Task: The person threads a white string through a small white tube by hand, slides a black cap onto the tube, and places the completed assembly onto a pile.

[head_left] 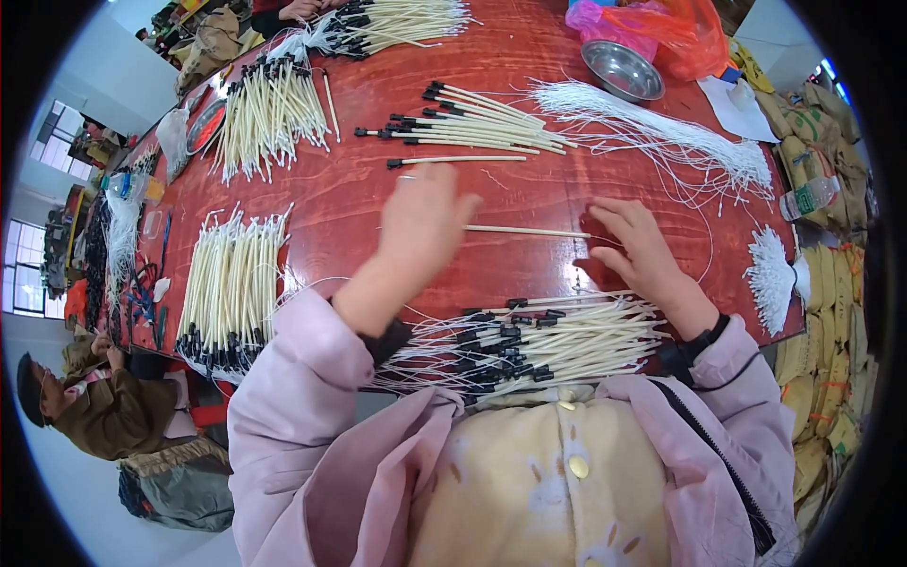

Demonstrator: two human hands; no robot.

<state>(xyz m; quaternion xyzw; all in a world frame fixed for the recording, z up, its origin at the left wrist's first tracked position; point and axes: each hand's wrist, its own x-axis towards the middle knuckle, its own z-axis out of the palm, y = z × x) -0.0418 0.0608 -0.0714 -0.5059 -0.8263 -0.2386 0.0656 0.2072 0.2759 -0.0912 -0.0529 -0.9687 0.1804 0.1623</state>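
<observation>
A pale cream stick (529,231) lies crosswise on the table between my two hands. My left hand (420,219) is over its left end and hides it; the fingers are smeared by motion, with the thumb standing out to the right. By the stick's right tip is my right hand (635,248), fingers and thumb spread apart. Just beyond my left hand lies one black-capped stick (463,162), and behind it a loose fan of similar sticks (482,123). Close to my body sits a pile of cream sticks (567,345) with black ends and white strings.
White strings (661,132) lie in a long bundle at the far right, near a metal bowl (622,71) and plastic bags (661,33). Stick bundles (231,283) stand on the left of the red table (350,203). Another person (113,406) sits at the left.
</observation>
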